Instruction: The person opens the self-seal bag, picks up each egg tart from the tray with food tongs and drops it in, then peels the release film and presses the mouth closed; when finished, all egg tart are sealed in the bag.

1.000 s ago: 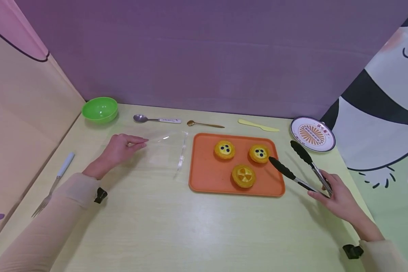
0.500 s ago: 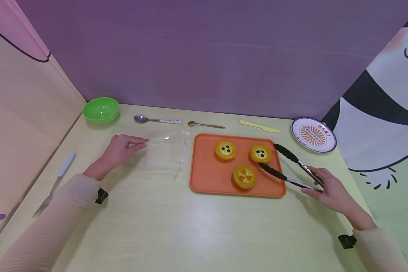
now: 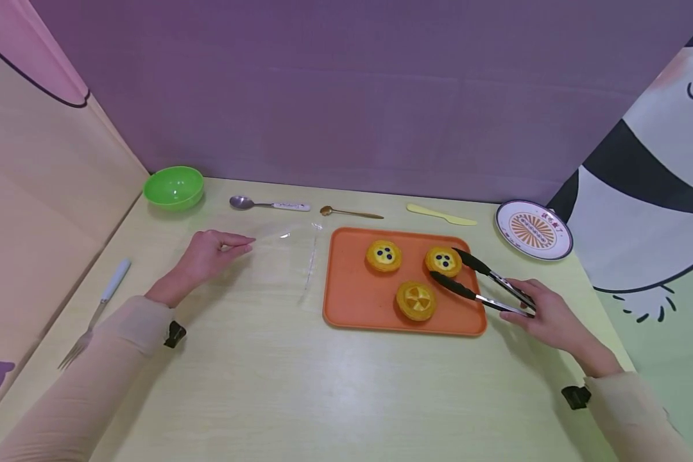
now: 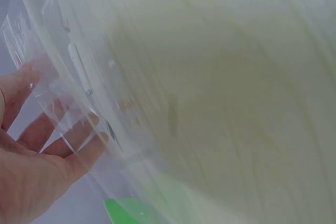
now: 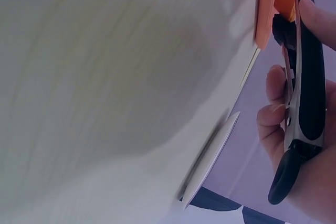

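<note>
My left hand (image 3: 210, 256) pinches the edge of a clear plastic bag (image 3: 283, 256), which the left wrist view shows spread beside the fingers. My right hand (image 3: 554, 317) grips black-tipped metal tongs (image 3: 453, 285). Their tips stand apart, one at the far side and one at the near side of the right-hand blueberry-topped tart (image 3: 441, 260); whether they touch it I cannot tell. Another blueberry-topped tart (image 3: 384, 255) and a tart with a cross-patterned top (image 3: 416, 301) lie on the same orange tray (image 3: 352, 298). In the right wrist view the tongs (image 5: 312, 77) lie along the palm.
Behind the bag and tray lie a spoon (image 3: 242, 203), a small gold spoon (image 3: 352, 213) and a yellow knife (image 3: 441, 214). A green bowl (image 3: 174, 188) stands back left, a round plate (image 3: 534, 230) back right. A fork (image 3: 98, 314) lies by the left forearm.
My right hand has moved left with the tongs, whose tips have come from the tray's right edge to either side of the right-hand tart. The left hand has hardly moved.
</note>
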`<state>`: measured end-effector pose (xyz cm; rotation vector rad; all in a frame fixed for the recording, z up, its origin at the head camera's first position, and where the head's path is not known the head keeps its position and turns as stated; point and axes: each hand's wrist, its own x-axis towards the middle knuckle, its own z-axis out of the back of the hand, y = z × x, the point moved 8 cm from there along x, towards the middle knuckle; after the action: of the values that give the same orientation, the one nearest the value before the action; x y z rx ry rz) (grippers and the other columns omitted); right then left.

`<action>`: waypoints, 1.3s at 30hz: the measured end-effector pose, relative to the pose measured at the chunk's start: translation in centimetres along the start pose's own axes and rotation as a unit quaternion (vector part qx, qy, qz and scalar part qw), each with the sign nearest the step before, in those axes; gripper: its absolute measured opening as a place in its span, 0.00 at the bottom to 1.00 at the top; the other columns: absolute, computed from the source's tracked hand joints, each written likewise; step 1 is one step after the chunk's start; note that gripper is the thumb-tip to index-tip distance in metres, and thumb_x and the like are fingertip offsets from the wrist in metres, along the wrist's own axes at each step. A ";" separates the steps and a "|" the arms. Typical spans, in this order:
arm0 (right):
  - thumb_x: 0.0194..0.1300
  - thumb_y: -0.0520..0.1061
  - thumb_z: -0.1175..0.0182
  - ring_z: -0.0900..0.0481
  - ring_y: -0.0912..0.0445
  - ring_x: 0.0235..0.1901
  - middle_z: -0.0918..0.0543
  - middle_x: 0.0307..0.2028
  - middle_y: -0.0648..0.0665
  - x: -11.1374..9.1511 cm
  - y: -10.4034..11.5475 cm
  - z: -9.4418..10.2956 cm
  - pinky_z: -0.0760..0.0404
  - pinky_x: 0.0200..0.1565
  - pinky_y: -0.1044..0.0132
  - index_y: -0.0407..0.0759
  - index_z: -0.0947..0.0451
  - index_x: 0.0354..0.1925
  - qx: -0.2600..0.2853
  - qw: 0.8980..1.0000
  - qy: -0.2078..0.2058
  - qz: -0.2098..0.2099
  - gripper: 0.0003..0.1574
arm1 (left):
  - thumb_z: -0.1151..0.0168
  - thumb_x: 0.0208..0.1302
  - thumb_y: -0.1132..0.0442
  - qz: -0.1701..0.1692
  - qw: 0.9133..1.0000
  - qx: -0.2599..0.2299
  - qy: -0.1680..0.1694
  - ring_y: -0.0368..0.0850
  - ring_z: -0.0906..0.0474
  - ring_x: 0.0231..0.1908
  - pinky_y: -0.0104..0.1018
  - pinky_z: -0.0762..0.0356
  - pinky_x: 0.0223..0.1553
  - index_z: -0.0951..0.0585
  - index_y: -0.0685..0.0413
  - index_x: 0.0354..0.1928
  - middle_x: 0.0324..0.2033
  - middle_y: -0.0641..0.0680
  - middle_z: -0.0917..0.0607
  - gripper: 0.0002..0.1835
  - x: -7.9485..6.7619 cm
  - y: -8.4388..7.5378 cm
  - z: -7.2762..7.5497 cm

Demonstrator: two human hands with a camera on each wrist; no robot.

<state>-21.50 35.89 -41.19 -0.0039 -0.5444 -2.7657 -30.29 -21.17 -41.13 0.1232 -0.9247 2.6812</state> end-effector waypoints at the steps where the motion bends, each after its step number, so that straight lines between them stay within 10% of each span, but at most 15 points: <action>1: 0.55 0.56 0.33 0.29 0.52 0.35 0.24 0.48 0.38 0.1 0.0 0.0 0.28 0.32 0.65 0.35 0.32 0.61 -0.002 1.000 0.000 0.000 0.42 | 0.37 0.61 0.58 0.000 1.000 0.001 0.000 0.57 0.21 0.51 0.46 0.24 0.42 0.16 0.54 0.47 0.44 0.58 0.15 0.13 0.0 0.0 0.0; 18: 0.53 0.46 0.30 0.32 0.56 0.28 0.23 0.39 0.41 1.4 2.9 1.9 0.35 0.27 0.69 0.34 0.28 0.57 -0.004 0.997 -0.057 0.061 0.35 | 0.38 0.62 0.58 0.004 1.000 0.007 0.002 0.58 0.22 0.51 0.49 0.25 0.44 0.16 0.53 0.47 0.45 0.59 0.16 0.13 0.0 -0.4 0.1; 39: 0.60 0.53 0.36 0.28 0.54 0.40 0.24 0.52 0.50 8.0 15.4 -0.9 0.27 0.39 0.60 0.47 0.32 0.64 0.037 0.987 0.071 0.141 0.36 | 0.37 0.61 0.62 -0.011 1.000 -0.004 -0.014 0.58 0.21 0.51 0.46 0.25 0.42 0.16 0.55 0.46 0.45 0.59 0.16 0.12 0.0 -1.2 0.5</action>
<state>-24.27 19.57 -35.79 0.1218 -0.5603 -2.4481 -29.92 -20.62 -40.03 0.1684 -0.9359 2.6618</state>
